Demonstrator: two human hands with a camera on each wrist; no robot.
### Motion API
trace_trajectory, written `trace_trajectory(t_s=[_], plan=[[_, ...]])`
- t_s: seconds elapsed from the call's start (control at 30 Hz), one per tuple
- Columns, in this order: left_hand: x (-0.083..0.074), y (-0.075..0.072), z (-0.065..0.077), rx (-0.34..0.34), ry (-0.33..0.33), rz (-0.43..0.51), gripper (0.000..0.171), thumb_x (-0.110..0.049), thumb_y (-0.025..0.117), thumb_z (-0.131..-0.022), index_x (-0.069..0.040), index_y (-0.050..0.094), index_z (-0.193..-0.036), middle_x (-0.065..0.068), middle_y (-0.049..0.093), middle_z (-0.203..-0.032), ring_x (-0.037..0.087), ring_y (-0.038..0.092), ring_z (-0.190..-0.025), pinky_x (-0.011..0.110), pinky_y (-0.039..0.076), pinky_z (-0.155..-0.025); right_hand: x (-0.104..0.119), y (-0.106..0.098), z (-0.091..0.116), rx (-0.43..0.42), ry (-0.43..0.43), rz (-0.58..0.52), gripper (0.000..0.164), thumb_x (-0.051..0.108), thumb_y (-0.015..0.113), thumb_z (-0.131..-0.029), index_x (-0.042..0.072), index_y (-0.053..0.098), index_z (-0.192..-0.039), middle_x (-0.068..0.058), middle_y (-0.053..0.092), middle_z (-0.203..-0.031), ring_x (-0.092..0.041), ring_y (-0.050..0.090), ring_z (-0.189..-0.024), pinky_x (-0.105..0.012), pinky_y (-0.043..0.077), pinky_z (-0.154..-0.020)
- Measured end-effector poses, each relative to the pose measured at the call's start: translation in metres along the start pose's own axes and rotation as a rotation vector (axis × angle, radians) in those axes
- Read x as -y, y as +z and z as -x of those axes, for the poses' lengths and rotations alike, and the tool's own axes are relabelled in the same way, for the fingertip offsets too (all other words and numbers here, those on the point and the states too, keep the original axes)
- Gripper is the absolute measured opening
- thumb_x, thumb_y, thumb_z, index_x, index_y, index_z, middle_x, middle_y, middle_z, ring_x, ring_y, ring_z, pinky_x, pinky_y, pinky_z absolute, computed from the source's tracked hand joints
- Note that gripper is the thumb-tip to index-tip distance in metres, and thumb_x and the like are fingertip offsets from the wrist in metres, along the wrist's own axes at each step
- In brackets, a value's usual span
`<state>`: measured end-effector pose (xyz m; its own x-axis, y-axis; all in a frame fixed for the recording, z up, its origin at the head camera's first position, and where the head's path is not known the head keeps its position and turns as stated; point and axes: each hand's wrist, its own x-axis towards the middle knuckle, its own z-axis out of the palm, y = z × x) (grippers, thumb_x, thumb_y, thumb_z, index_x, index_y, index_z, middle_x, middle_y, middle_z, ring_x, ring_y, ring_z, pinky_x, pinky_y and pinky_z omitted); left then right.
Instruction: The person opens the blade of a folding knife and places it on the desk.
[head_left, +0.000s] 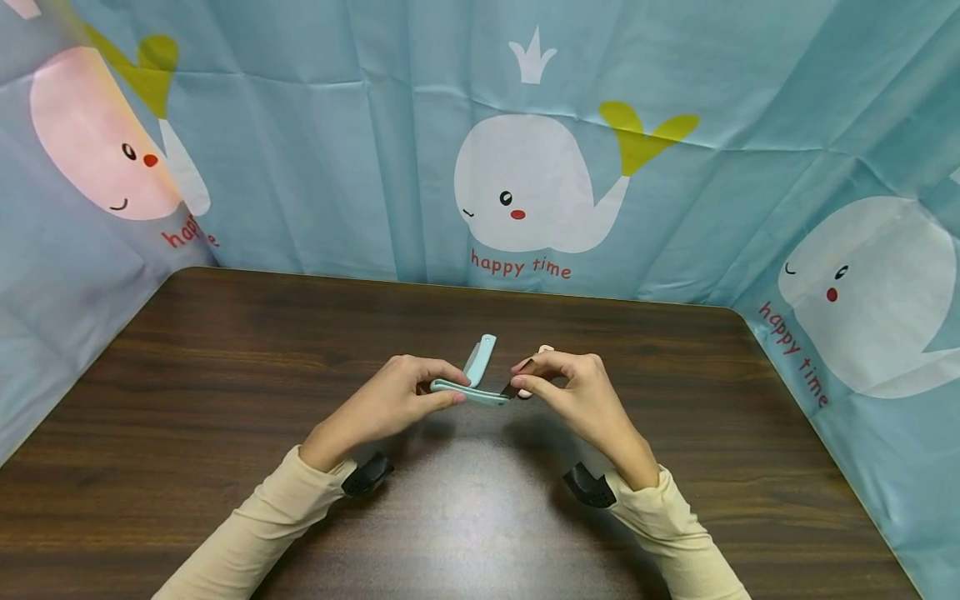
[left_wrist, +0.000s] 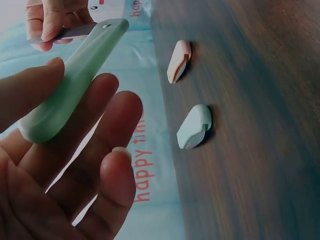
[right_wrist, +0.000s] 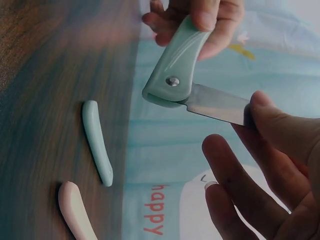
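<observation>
Above the table, my left hand (head_left: 397,395) holds the light green handle of a folding knife (head_left: 474,394) between thumb and fingers. My right hand (head_left: 576,390) pinches the metal blade (right_wrist: 215,104) near its tip. The blade stands out of the handle at an angle, and the pivot rivet shows in the right wrist view. Behind the hands on the table lies a second folding knife, pale blue-green (head_left: 483,357), its blade partly showing. A pink folding knife (left_wrist: 179,62) lies beside it, mostly hidden by my right hand in the head view.
The dark wood-grain table (head_left: 300,325) reaches to a light blue curtain (head_left: 405,175) printed with whales, which hangs along the back and sides. Black wrist straps (head_left: 367,475) sit at both sleeve cuffs.
</observation>
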<state>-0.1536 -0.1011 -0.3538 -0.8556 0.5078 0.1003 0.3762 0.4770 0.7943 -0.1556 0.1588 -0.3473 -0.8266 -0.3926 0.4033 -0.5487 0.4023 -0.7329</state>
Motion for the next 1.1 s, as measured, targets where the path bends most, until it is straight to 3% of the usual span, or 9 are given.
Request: trace_trajectory(t_s=[0.07, 0.27, 0.43, 0.6, 0.8, 0.93, 1.1], plan=[[0.0, 0.0, 0.0, 0.024, 0.016, -0.026, 0.019, -0.02, 0.071, -0.092, -0.013, 0.075, -0.109, -0.004, 0.063, -0.072, 0.003, 0.039, -0.055, 0.019, 0.036, -0.053, 0.0, 0.001, 0.0, -0.003, -0.009, 0.006, 0.004, 0.013, 0.078, -0.084, 0.009, 0.077, -0.086, -0.003, 0.077, -0.089, -0.008, 0.069, -0.079, -0.02, 0.055, -0.076], [0.001, 0.002, -0.001, 0.08, 0.042, -0.046, 0.018, -0.017, 0.069, -0.094, -0.011, 0.075, -0.109, 0.001, 0.069, -0.075, 0.001, 0.044, -0.055, 0.019, 0.038, -0.052, -0.001, 0.002, 0.001, 0.011, 0.014, -0.004, 0.004, 0.012, 0.079, -0.084, 0.01, 0.077, -0.087, -0.004, 0.077, -0.09, -0.013, 0.071, -0.069, -0.023, 0.056, -0.064], [0.001, 0.001, 0.0, 0.058, 0.058, -0.019, 0.017, -0.015, 0.069, -0.093, -0.009, 0.075, -0.108, 0.006, 0.074, -0.08, 0.011, 0.058, -0.06, 0.02, 0.044, -0.053, -0.001, 0.002, 0.0, 0.01, 0.022, -0.009, 0.004, 0.012, 0.079, -0.083, 0.013, 0.077, -0.086, -0.002, 0.077, -0.089, -0.016, 0.071, -0.072, -0.024, 0.056, -0.064], [0.002, 0.0, 0.001, 0.03, 0.068, 0.015, 0.018, -0.017, 0.069, -0.093, -0.01, 0.075, -0.108, 0.007, 0.074, -0.081, 0.021, 0.066, -0.067, 0.022, 0.048, -0.056, 0.0, 0.0, 0.0, 0.005, 0.013, -0.014, 0.004, 0.013, 0.078, -0.085, 0.016, 0.076, -0.085, 0.002, 0.075, -0.087, -0.007, 0.068, -0.072, -0.025, 0.056, -0.065], [0.001, -0.001, 0.001, -0.017, 0.062, 0.033, 0.016, -0.018, 0.066, -0.096, -0.015, 0.074, -0.109, 0.002, 0.073, -0.08, 0.013, 0.06, -0.064, 0.022, 0.043, -0.058, -0.001, -0.006, 0.0, -0.054, 0.008, 0.005, 0.002, 0.014, 0.077, -0.086, 0.015, 0.075, -0.086, 0.002, 0.076, -0.088, -0.008, 0.069, -0.073, -0.023, 0.054, -0.068], [0.001, -0.002, 0.001, -0.043, 0.071, 0.058, 0.016, -0.017, 0.066, -0.096, -0.017, 0.074, -0.11, -0.001, 0.074, -0.084, 0.01, 0.062, -0.068, 0.022, 0.043, -0.059, -0.003, -0.01, -0.001, -0.073, 0.024, 0.01, 0.005, 0.012, 0.077, -0.087, 0.015, 0.075, -0.09, 0.001, 0.076, -0.085, -0.006, 0.069, -0.075, -0.023, 0.054, -0.071], [0.001, -0.004, 0.001, -0.071, 0.077, 0.104, 0.016, -0.018, 0.065, -0.097, -0.016, 0.074, -0.109, -0.001, 0.074, -0.082, 0.008, 0.059, -0.065, 0.021, 0.038, -0.058, -0.005, -0.014, 0.0, -0.075, 0.046, -0.05, 0.006, 0.009, 0.075, -0.088, 0.01, 0.073, -0.093, -0.005, 0.075, -0.084, -0.007, 0.069, -0.074, -0.023, 0.054, -0.071]])
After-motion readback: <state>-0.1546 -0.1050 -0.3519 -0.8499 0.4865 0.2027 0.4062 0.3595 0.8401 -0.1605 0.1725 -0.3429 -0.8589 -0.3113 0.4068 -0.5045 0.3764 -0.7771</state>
